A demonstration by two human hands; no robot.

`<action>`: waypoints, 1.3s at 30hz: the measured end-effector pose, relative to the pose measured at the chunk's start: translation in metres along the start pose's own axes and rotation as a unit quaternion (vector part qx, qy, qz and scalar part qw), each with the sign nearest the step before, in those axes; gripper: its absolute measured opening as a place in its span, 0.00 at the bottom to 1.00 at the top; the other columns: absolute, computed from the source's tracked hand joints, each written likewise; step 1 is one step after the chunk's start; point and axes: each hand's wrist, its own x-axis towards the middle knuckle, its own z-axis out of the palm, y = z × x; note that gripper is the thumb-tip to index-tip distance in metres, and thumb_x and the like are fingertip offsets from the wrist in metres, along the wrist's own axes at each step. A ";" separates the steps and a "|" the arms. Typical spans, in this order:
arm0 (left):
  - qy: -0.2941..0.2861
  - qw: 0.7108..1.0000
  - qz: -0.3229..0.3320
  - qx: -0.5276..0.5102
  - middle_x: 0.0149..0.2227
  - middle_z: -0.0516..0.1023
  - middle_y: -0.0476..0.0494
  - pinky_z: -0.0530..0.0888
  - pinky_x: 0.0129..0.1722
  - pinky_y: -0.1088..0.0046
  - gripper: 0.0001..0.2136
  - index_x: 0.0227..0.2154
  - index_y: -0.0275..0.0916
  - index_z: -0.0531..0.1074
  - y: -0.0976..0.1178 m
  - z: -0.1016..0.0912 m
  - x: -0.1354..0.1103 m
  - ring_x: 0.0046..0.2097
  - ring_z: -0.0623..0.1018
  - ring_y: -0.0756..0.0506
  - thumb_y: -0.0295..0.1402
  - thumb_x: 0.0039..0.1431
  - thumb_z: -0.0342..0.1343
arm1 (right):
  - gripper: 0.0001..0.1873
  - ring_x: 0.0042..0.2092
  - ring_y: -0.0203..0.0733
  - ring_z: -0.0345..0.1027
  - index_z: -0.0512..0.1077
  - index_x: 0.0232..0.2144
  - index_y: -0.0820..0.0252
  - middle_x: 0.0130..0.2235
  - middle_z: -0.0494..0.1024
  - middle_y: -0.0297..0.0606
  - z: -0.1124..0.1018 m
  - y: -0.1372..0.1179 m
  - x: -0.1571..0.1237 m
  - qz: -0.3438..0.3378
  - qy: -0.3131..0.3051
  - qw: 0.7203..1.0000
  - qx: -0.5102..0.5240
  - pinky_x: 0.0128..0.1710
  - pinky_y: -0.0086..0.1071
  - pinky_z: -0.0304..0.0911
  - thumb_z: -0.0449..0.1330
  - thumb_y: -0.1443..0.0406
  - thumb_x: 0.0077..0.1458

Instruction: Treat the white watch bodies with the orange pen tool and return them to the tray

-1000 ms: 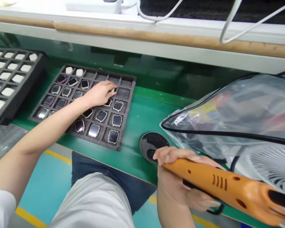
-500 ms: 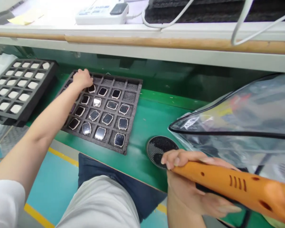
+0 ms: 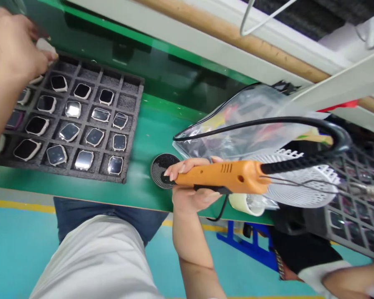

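Observation:
My left hand hovers over the far left corner of a dark foam tray, fingers pinched on a small white watch case. The tray's cells hold several square watch faces. At the table's near edge my right hand grips the handle of an orange electric screwdriver, held level, with a black cable looping off its rear. Its tip sits over a round black mesh pad.
A clear plastic bag and a white fan grille lie right of the pad on the green table. A roll of tape sits beneath the tool. Another tray and another person's arm are at the right.
The view has swung right and tilted. My left hand has lifted from the tray's far corner with a white case pinched in it. My right hand still grips the orange tool.

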 end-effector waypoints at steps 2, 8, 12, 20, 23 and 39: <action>-0.017 0.999 0.022 -0.035 0.47 0.83 0.45 0.76 0.53 0.42 0.39 0.53 0.33 0.80 0.051 -0.027 -0.040 0.44 0.83 0.41 0.66 0.61 0.51 | 0.26 0.23 0.33 0.67 0.67 0.53 0.43 0.32 0.72 0.24 0.001 0.000 -0.002 0.010 0.010 1.000 -0.007 0.20 0.32 0.68 0.60 0.39 0.60; -0.177 0.931 0.216 -0.235 0.49 0.79 0.45 0.80 0.46 0.66 0.10 0.49 0.44 0.78 0.217 -0.077 -0.207 0.46 0.80 0.45 0.28 0.69 0.57 | 0.28 0.21 0.34 0.62 0.65 0.50 0.43 0.30 0.69 0.24 0.003 -0.003 -0.004 0.036 0.015 0.999 -0.037 0.20 0.33 0.65 0.58 0.36 0.58; -0.221 0.915 0.264 -0.210 0.46 0.81 0.40 0.78 0.43 0.61 0.12 0.48 0.39 0.77 0.249 -0.062 -0.263 0.40 0.78 0.44 0.22 0.67 0.53 | 0.28 0.21 0.35 0.62 0.65 0.50 0.42 0.30 0.69 0.24 0.003 -0.002 -0.004 0.044 0.002 0.998 -0.051 0.20 0.34 0.65 0.57 0.36 0.58; -0.184 0.941 0.234 -0.163 0.52 0.84 0.39 0.58 0.70 0.31 0.07 0.49 0.39 0.77 0.238 -0.056 -0.274 0.57 0.79 0.35 0.29 0.71 0.57 | 0.25 0.21 0.35 0.62 0.66 0.49 0.41 0.30 0.68 0.25 0.001 -0.003 -0.005 0.032 -0.005 0.998 -0.053 0.19 0.34 0.65 0.58 0.38 0.59; -0.194 0.938 0.234 -0.164 0.54 0.83 0.38 0.56 0.71 0.30 0.09 0.51 0.39 0.77 0.232 -0.056 -0.282 0.61 0.78 0.35 0.28 0.70 0.59 | 0.25 0.20 0.36 0.62 0.66 0.49 0.41 0.29 0.67 0.25 0.000 -0.003 -0.004 0.028 -0.006 0.998 -0.059 0.18 0.34 0.64 0.57 0.38 0.59; -0.167 0.928 0.245 -0.224 0.55 0.83 0.46 0.56 0.74 0.42 0.12 0.54 0.45 0.79 0.232 -0.043 -0.305 0.55 0.79 0.41 0.35 0.71 0.60 | 0.26 0.27 0.40 0.68 0.73 0.52 0.44 0.33 0.72 0.30 0.007 -0.039 -0.009 0.054 -0.027 0.996 -0.067 0.26 0.41 0.69 0.49 0.40 0.65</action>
